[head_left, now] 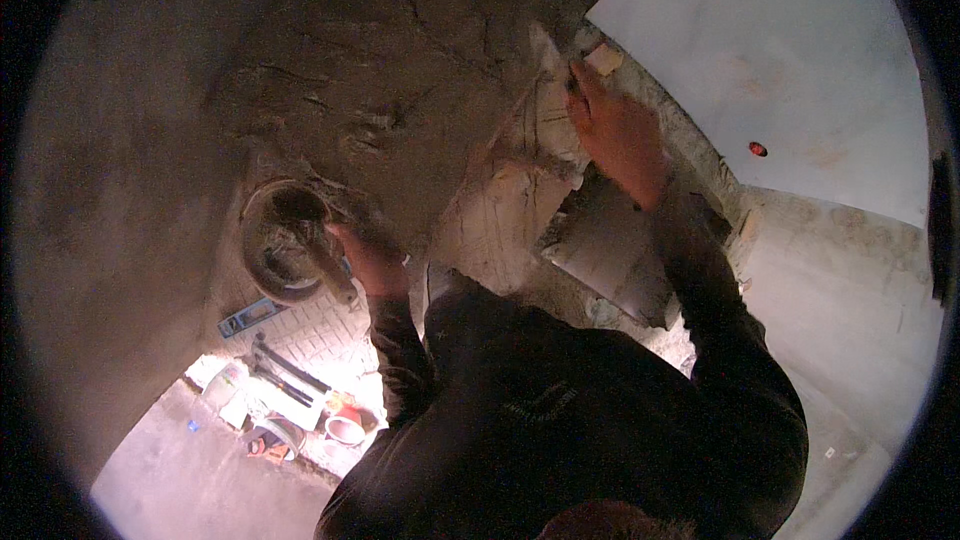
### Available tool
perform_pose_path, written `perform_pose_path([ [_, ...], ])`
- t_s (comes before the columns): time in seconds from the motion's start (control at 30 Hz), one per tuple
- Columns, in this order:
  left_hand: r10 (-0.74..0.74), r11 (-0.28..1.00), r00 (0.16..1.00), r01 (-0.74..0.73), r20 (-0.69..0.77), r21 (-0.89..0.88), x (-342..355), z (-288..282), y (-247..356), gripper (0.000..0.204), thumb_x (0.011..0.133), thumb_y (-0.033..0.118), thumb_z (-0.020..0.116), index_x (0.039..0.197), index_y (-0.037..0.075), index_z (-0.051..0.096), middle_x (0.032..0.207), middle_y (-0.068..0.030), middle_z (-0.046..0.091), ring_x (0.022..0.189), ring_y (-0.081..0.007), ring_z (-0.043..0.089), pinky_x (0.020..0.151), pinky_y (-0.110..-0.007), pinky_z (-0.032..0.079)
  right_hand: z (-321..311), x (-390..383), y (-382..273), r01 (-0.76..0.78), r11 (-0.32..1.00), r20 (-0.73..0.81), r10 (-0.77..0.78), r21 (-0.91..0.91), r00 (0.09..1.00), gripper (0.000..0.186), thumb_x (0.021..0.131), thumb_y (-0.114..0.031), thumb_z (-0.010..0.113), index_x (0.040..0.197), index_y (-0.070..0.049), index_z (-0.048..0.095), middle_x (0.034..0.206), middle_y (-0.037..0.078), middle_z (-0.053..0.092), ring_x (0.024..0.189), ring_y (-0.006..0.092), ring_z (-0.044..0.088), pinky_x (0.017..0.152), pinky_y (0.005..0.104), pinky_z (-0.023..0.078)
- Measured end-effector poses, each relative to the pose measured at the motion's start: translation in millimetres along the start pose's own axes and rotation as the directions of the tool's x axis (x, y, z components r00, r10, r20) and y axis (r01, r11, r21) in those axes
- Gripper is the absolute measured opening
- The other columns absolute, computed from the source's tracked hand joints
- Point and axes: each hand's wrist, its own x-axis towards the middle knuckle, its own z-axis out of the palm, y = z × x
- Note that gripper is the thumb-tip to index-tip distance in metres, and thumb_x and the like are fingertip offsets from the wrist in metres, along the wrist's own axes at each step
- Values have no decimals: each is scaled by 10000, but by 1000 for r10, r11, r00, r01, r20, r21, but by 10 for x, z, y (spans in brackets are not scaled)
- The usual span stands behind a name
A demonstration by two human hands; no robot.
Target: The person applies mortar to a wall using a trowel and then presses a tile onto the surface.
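Observation:
At the upper middle my right hand is closed on a trowel, its handle mostly hidden in the fist. The trowel's pale blade points up and left against the rough grey wall. Lower and to the left, my left hand grips the edge of a round mortar bucket. The bucket holds grey-brown material, and a thick handle-like piece crosses its near side. Shadow hides the exact finger positions on both hands. Below my right forearm lies a dark grey slab-like surface.
A blue spirit level lies below the bucket. Beyond it are a red-and-white bucket, a clear container and several tools in bright light. On the right, a large white panel carries a small red-rimmed hole.

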Motion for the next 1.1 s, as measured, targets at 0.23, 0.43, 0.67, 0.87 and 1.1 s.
perform_pose_path([
  [0.23, 80, 993, 987, -67, 140, -92, 220, -201, -120, 754, 961, 673, 310, 1495, 142, 322, 1519, -70, 368, 1373, -313, 365, 1119, -495, 314, 413, -51, -120, 11, 996, 15, -13, 88, 1000, 511, 997, -395, 501, 1414, -103, 468, 683, 133, 657, 528, 275, 626, 554, 415, 524],
  [0.43, 28, 1000, 997, -28, 77, 0, 84, -126, -59, 758, 949, 694, 304, 1481, 157, 352, 1489, -82, 408, 1352, -330, 393, 1108, -506, 327, 44, -53, -10, 161, 984, -95, -153, 79, 984, 463, 972, -301, 566, 1413, -184, 485, 792, 179, 659, 549, 236, 623, 543, 416, 522],
  [0.67, 39, 995, 989, -25, 143, -98, 244, -245, -150, 751, 943, 690, 346, 1462, 148, 373, 1463, -80, 432, 1332, -324, 413, 1104, -499, 331, 317, 34, -182, 284, 942, -84, -302, -180, 950, 509, 891, -214, 650, 1383, -248, 522, 787, 149, 626, 607, 262, 632, 555, 412, 529],
  [0.87, 75, 994, 986, -63, 149, -87, 181, -258, -153, 734, 949, 686, 339, 1440, 144, 396, 1414, -72, 478, 1279, -310, 465, 1058, -472, 384, 146, -183, -107, 315, 947, -95, -320, -65, 943, 520, 911, -236, 635, 1411, -259, 492, 747, 141, 608, 558, 257, 599, 539, 415, 512],
  [1.1, 42, 997, 986, -33, 159, -64, 259, -264, -178, 750, 953, 699, 282, 1437, 138, 398, 1428, -88, 472, 1288, -336, 453, 1055, -489, 374, 265, 14, -103, 135, 990, 123, -130, -36, 984, 534, 920, -225, 634, 1429, -260, 476, 778, 124, 628, 550, 251, 595, 550, 401, 508],
])
